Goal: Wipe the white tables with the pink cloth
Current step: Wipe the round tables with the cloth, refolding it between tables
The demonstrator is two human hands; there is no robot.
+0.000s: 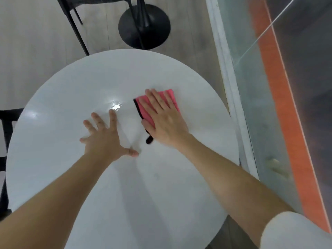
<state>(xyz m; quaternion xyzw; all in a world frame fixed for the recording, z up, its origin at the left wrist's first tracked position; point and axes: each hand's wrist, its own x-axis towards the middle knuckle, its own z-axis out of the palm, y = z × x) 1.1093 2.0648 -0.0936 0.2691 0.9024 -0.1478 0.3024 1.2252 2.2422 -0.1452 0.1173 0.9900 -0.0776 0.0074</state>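
Pressing the pink cloth flat, the right hand rests on the white table.

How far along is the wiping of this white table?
Done: cannot tell; no clearly wiped zone shows. In hand: the right hand presses the pink cloth flat on the white table, the left hand spread beside it. Left: likely the shiny patch near the middle.

No word, label, brand or number can be read anywhere in view. The white table is bare of print, the pink cloth shows no tag, and the glass wall carries only a plain orange stripe.
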